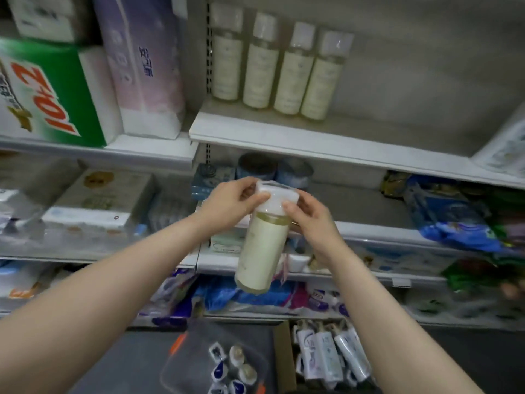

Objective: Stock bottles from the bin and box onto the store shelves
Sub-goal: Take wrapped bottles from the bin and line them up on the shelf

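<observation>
Left hand (227, 203), right hand (315, 220) pinch cream bottle (264, 251) cap (277, 196); green pack (71, 89) reads "10+2".

My bare forearms reach forward from the near left and near right and meet in the middle. My left hand (227, 204) curls round the left side of the top of the bottle (262, 248), thumb laid on its front. My right hand (314, 223) pinches the right side, thumb tip pressed on.
</observation>
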